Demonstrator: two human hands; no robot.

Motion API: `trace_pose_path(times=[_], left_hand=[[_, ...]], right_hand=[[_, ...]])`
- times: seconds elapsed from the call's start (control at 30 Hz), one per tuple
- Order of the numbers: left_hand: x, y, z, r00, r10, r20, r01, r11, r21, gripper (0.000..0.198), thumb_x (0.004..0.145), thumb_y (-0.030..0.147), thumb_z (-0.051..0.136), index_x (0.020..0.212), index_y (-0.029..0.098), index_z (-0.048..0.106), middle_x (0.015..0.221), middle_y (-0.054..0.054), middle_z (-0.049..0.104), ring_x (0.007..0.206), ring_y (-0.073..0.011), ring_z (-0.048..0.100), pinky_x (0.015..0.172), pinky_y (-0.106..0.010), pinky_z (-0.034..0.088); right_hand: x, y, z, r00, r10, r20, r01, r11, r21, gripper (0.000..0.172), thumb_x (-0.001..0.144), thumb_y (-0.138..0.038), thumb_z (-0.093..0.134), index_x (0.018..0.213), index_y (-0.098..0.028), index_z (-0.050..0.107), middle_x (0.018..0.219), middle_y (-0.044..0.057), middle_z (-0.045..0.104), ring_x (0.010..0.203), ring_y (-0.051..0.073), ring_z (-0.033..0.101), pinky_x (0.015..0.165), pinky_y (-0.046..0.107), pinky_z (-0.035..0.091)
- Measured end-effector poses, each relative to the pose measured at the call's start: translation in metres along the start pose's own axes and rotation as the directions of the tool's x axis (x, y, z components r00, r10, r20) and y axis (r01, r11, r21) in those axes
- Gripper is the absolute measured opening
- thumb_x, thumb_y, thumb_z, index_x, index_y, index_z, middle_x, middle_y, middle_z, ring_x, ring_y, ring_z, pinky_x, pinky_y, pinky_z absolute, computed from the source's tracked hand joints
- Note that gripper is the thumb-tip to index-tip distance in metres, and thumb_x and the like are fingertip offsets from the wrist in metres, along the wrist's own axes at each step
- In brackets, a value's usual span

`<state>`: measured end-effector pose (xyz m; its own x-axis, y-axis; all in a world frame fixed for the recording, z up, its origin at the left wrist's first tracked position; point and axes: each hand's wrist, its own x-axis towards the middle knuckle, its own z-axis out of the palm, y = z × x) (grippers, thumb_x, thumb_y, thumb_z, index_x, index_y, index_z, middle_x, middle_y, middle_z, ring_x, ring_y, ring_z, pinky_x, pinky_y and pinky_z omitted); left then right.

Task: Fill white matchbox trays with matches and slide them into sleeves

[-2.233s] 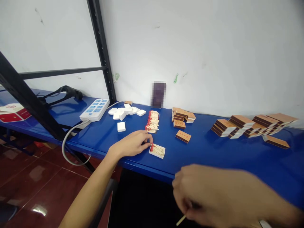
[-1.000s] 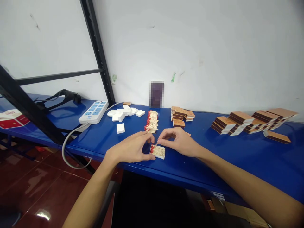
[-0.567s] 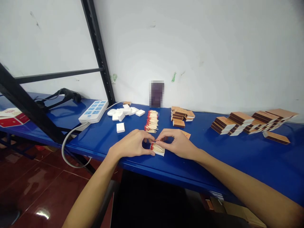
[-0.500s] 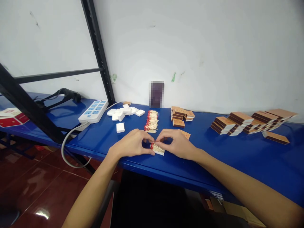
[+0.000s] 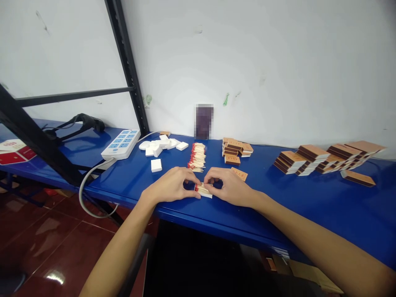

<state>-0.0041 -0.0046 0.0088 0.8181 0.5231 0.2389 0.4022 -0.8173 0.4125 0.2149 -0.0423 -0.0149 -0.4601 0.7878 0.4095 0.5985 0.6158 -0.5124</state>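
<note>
Both hands are closed in on the same small thing. The left hand (image 5: 171, 187) pinches the red-tip end of the match tray (image 5: 204, 190) and the right hand (image 5: 230, 187) pinches the other end, fingers curled over the top. The tray sits flat on the bench (image 5: 278, 198), packed with sticks, a little back from the front edge (image 5: 192, 216).

My take: go light and even from both sides and keep the tray flat down. It looks like thin card, so a hard squeeze would probably bow it and pop sticks out.

That front edge is right under the wrists, so anything that slides toward the body goes onto the floor. An orange sleeve (image 5: 239, 173) lies just behind the right hand, and the loose match pile (image 5: 197, 156) is just behind the gap between the hands. Back left are the white empty trays (image 5: 161, 145) and a power strip (image 5: 120, 144). There's bare blue to the right before the stacked matchboxes (image 5: 309, 161).
</note>
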Motion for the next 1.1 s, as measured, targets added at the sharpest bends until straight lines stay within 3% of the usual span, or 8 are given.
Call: trace_pose_path(times=[0.2, 0.37, 0.47, 0.63, 0.77, 0.9, 1.0, 1.1], left_hand=[[0.000, -0.001, 0.000, 1.000, -0.005, -0.002, 0.005, 0.999, -0.046, 0.034, 0.078, 0.048, 0.071, 0.100, 0.021, 0.072, 0.091, -0.002, 0.069, 0.079, -0.0161, 0.060, 0.072, -0.027, 0.043], [-0.002, 0.000, -0.001, 0.999, -0.035, -0.035, 0.033, 0.997, -0.064, 0.050, 0.071, 0.054, 0.074, 0.106, 0.019, 0.067, 0.087, -0.001, 0.067, 0.075, -0.0157, 0.058, 0.069, -0.027, 0.044], [-0.003, -0.003, 0.000, 0.993, -0.072, -0.090, 0.070, 0.997, -0.034, 0.043, 0.082, 0.054, 0.064, 0.112, 0.022, 0.065, 0.096, -0.003, 0.067, 0.085, -0.0181, 0.060, 0.077, -0.030, 0.046], [-0.003, -0.016, 0.005, 0.975, -0.128, -0.182, 0.156, 0.977, 0.148, 0.035, 0.099, 0.036, 0.037, 0.118, 0.021, 0.063, 0.108, -0.007, 0.065, 0.100, -0.0218, 0.057, 0.089, -0.037, 0.044], [-0.002, -0.022, 0.008, 0.972, -0.167, -0.167, 0.206, 0.945, 0.254, 0.036, 0.098, 0.031, 0.036, 0.122, 0.020, 0.061, 0.107, -0.008, 0.063, 0.100, -0.0236, 0.057, 0.088, -0.038, 0.045], [-0.001, -0.022, 0.008, 0.967, -0.205, -0.149, 0.240, 0.929, 0.282, 0.035, 0.097, 0.030, 0.038, 0.120, 0.020, 0.063, 0.099, -0.008, 0.063, 0.098, -0.0238, 0.059, 0.085, -0.036, 0.045], [-0.001, -0.021, 0.007, 0.966, -0.218, -0.140, 0.250, 0.925, 0.286, 0.035, 0.097, 0.030, 0.039, 0.120, 0.021, 0.063, 0.094, -0.007, 0.062, 0.097, -0.0237, 0.059, 0.082, -0.034, 0.045], [-0.001, -0.021, 0.008, 0.968, -0.210, -0.135, 0.241, 0.931, 0.274, 0.035, 0.097, 0.030, 0.039, 0.122, 0.021, 0.062, 0.093, -0.006, 0.060, 0.093, -0.0220, 0.060, 0.079, -0.032, 0.045]], right_hand=[[0.001, -0.001, 0.000, 1.000, 0.010, 0.009, -0.010, 1.000, -0.002, 0.006, 0.083, -0.021, 0.058, 0.084, -0.019, 0.064, 0.077, 0.001, 0.064, 0.068, 0.013, 0.056, 0.066, 0.026, 0.044], [0.002, -0.003, -0.002, 0.999, 0.038, 0.019, -0.038, 0.999, 0.030, 0.012, 0.086, -0.022, 0.055, 0.082, -0.018, 0.065, 0.075, 0.000, 0.065, 0.065, 0.011, 0.056, 0.063, 0.024, 0.042], [0.004, -0.002, -0.001, 0.994, 0.103, -0.030, -0.101, 0.994, 0.051, 0.020, 0.090, -0.027, 0.051, 0.088, -0.018, 0.069, 0.073, 0.000, 0.067, 0.061, 0.011, 0.055, 0.060, 0.024, 0.042], [0.006, 0.003, 0.002, 0.952, 0.243, -0.186, -0.234, 0.970, 0.069, 0.017, 0.080, -0.025, 0.059, 0.086, -0.016, 0.072, 0.062, -0.001, 0.065, 0.051, 0.011, 0.052, 0.054, 0.024, 0.041], [0.009, 0.005, 0.001, 0.966, 0.231, -0.116, -0.238, 0.970, -0.049, 0.028, 0.081, -0.018, 0.049, 0.096, -0.015, 0.073, 0.058, -0.001, 0.063, 0.053, 0.012, 0.054, 0.057, 0.024, 0.042], [0.012, 0.007, -0.001, 0.980, 0.197, -0.013, -0.196, 0.963, -0.184, 0.039, 0.084, -0.012, 0.042, 0.109, -0.017, 0.072, 0.083, 0.004, 0.074, 0.069, 0.015, 0.064, 0.071, 0.027, 0.047], [0.012, 0.010, -0.001, 0.984, 0.177, 0.022, -0.168, 0.961, -0.222, 0.041, 0.087, -0.012, 0.041, 0.116, -0.018, 0.069, 0.107, 0.006, 0.073, 0.089, 0.019, 0.067, 0.083, 0.028, 0.048], [0.011, 0.013, 0.001, 0.984, 0.173, 0.044, -0.157, 0.955, -0.251, 0.041, 0.089, -0.013, 0.040, 0.118, -0.018, 0.068, 0.114, 0.007, 0.071, 0.102, 0.022, 0.065, 0.089, 0.031, 0.047]])
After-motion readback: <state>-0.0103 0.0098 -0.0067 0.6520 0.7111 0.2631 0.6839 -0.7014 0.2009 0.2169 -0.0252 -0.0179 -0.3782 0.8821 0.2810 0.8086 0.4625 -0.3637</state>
